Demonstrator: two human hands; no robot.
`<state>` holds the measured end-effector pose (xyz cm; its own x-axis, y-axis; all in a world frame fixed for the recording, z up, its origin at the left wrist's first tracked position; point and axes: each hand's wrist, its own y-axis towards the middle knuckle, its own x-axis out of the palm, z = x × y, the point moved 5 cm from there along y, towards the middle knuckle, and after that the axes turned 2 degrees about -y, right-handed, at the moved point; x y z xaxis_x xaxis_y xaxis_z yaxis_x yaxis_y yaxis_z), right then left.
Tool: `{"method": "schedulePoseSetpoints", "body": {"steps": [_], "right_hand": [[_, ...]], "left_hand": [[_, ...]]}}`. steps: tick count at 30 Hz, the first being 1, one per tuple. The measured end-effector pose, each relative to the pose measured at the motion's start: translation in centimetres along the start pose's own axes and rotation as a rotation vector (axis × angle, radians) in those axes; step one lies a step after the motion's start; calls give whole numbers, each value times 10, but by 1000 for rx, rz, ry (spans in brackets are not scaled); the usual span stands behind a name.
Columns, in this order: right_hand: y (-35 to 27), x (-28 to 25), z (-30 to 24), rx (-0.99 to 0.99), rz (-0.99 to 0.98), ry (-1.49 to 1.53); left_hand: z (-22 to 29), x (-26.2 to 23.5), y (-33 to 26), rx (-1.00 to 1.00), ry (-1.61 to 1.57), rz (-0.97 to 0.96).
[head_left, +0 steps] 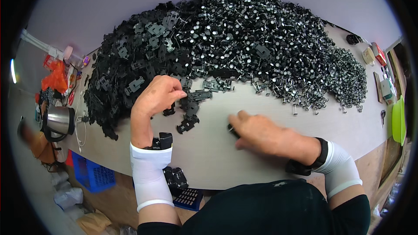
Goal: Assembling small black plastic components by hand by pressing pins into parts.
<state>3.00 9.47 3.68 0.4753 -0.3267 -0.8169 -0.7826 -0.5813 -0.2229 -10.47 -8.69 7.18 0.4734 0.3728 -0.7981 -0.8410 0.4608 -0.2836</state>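
My left hand [159, 93] hovers by the near edge of a heap of flat black plastic toy-car chassis [126, 69]. Its fingers are curled in toward the thumb; whatever they may hold is hidden. Just beside it, a few loose chassis [189, 113] lie on the table. To the right, my right hand [257, 132] is partly blurred over the bare tabletop, fingers bent round a small dark part [233, 130] with a bright streak. A large heap of small wheels on metal axles [261, 39] spreads behind both hands.
The pale table [209, 156] has a steel kettle [60, 121] and white cable at left. A blue crate [93, 172] stands below the left edge. More black parts [175, 177] sit by the front edge. A green basin [398, 121] is at far right, near small boxes.
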Motion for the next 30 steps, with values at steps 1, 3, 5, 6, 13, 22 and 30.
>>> {"method": "schedulePoseSetpoints", "body": {"steps": [1, 3, 5, 6, 13, 22, 30], "right_hand": [[1, 9, -5, -51, -68, 48], [10, 25, -34, -292, -234, 215], [7, 35, -65, -684, -240, 476], [3, 39, -72, -742, -299, 494], [-1, -17, 23, -251, 254, 224], [5, -37, 76, -52, 575, 93], [31, -45, 70, -61, 554, -166]], "left_hand": [[-2, 4, 0, -122, -36, -119], [0, 12, 2, -157, 9, -208], [5, 24, -5, 135, 217, -237], [3, 26, -9, 131, 290, -212], [18, 56, -36, 212, 504, -90], [29, 30, -46, 263, 103, -25], [12, 65, 5, -31, -737, -74]]}}
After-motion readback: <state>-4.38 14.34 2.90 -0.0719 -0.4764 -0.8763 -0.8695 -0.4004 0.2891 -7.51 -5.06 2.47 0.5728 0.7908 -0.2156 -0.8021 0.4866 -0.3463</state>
